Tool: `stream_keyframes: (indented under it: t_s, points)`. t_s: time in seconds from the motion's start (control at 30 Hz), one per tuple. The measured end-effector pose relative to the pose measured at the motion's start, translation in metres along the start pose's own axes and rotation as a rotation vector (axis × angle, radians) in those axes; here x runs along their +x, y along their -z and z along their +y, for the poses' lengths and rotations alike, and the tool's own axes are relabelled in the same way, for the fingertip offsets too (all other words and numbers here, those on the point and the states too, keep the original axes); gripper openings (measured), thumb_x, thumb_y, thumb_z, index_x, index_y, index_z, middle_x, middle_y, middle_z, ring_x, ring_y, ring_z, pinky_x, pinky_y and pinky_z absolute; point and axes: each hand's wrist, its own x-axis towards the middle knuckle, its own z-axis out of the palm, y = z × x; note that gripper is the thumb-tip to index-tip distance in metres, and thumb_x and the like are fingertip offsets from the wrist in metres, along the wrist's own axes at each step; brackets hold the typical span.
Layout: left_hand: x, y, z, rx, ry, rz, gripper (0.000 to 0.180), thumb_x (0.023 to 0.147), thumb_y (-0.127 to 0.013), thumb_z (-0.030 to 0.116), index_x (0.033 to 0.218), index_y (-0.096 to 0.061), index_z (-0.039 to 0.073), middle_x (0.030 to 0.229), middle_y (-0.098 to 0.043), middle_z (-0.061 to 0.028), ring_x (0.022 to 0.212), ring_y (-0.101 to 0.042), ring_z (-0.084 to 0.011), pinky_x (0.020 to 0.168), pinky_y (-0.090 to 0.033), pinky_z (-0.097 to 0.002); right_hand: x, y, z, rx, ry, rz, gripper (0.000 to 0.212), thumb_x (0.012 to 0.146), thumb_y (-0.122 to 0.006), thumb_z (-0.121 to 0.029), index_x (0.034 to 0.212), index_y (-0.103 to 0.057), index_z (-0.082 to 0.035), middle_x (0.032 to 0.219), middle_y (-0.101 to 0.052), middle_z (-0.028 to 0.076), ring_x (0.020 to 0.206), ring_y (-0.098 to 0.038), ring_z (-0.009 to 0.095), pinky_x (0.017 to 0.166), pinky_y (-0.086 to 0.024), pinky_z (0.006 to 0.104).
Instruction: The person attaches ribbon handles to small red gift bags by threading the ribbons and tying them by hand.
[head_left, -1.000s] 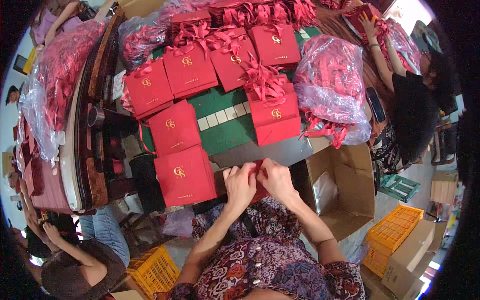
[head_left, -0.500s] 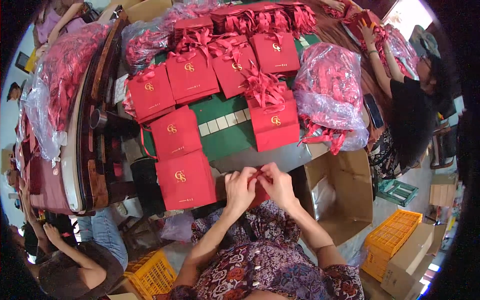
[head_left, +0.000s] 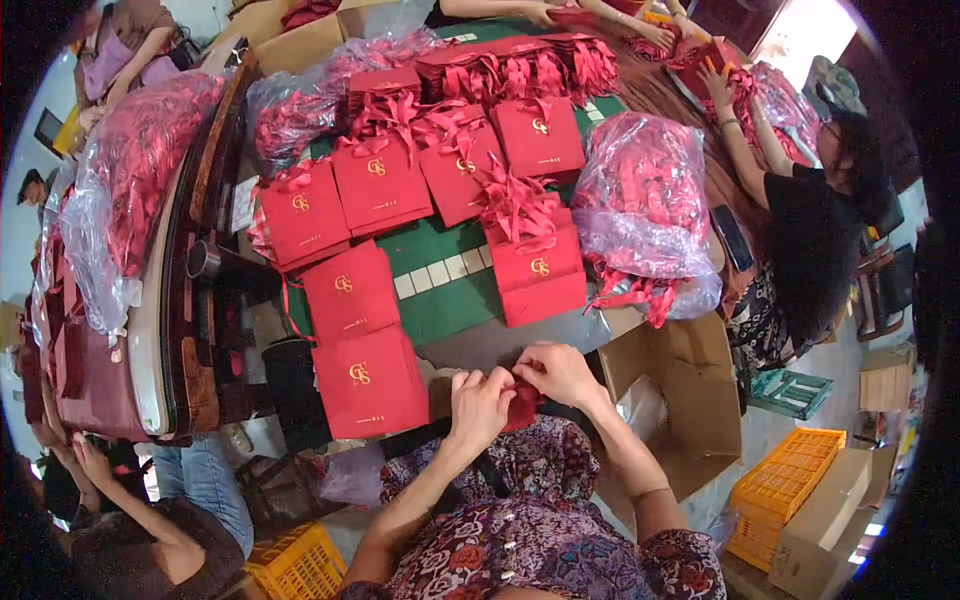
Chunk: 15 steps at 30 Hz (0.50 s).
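Observation:
Close to my body, at the table's near edge, both hands are closed on a red paper bag (head_left: 521,408), mostly hidden by my fingers. My left hand (head_left: 480,408) pinches it from the left. The fingertips of my right hand (head_left: 560,376) are bent down at its upper edge. Just left of my hands lies a stack of red paper gift bags (head_left: 370,385) with gold print. Beyond them, on the green table top (head_left: 440,312), is another red bag stack (head_left: 540,275) with loose ribbon handles on top.
More red bag stacks (head_left: 380,185) fill the table's far side. A clear plastic sack (head_left: 645,195) of red ribboned bags stands at right, above an open cardboard box (head_left: 690,400). Yellow crates (head_left: 785,480) sit on the floor. A co-worker (head_left: 815,210) handles red bags at far right.
My right hand has shifted slightly right and down, and the red piece between my hands looks more bunched. Another person's arms have come into view at the far edge. The view has tilted a little.

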Motion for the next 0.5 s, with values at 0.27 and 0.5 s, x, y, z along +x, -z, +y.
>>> stream_keyframes:
  t_s: [0.27, 0.5]
  points:
    - [-0.001, 0.002, 0.003, 0.064, -0.084, -0.035, 0.011, 0.084, -0.069, 0.018, 0.091, -0.061, 0.015, 0.075, -0.064, -0.0026, 0.077, -0.057, -0.0258, 0.081, -0.038, -0.0411, 0.009, 0.016, 0.019, 0.164, 0.053, -0.373, 0.013, 0.083, -0.068, -0.016, 0.093, -0.073, -0.009, 0.085, -0.068, 0.011, 0.082, -0.068, 0.030, 0.073, -0.053, 0.0388]
    - [0.005, 0.008, 0.002, 0.067, -0.212, -0.036, 0.011, 0.084, -0.068, 0.015, 0.092, -0.062, 0.014, 0.074, -0.061, -0.0057, 0.078, -0.055, -0.0264, 0.079, -0.038, -0.0412, 0.014, 0.012, 0.031, 0.421, 0.013, -0.466, 0.013, 0.082, -0.070, -0.010, 0.092, -0.072, -0.002, 0.080, -0.066, 0.008, 0.075, -0.063, 0.017, 0.069, -0.050, 0.0311]
